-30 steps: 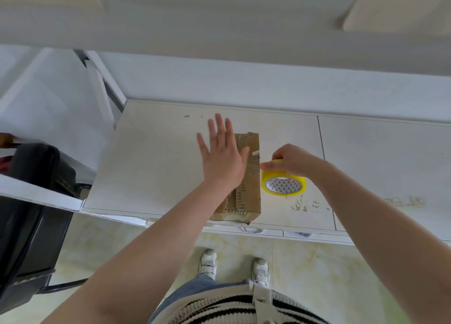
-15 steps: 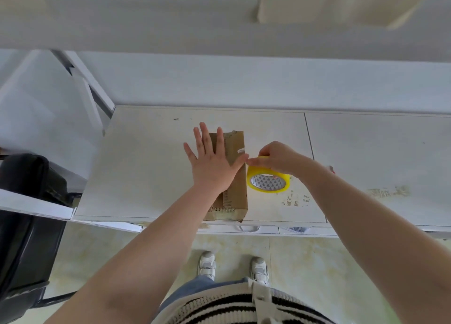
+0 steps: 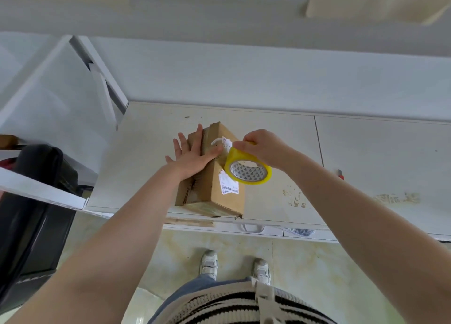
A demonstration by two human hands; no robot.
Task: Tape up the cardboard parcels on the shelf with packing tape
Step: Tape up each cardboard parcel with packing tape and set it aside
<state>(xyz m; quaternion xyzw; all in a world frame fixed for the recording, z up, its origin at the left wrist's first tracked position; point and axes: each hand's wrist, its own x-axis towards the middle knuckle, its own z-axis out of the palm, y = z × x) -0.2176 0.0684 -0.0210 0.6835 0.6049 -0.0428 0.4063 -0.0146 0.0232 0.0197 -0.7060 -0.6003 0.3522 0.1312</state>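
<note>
Cardboard parcel (image 3: 214, 177) at frame centre, on white shelf (image 3: 136, 167) near its front edge; now tipped up on edge, side face with white labels (image 3: 228, 188) turned toward camera, where half second ago it lay flat. Left hand (image 3: 192, 156) flat on top, fingers spread, steadying. Right hand (image 3: 264, 148) fingers pinching yellow tape roll (image 3: 247, 168), brought against parcel's side; likely starting first strip. Label print too small to read; roll core shows triangle pattern, no legible brand.
</note>
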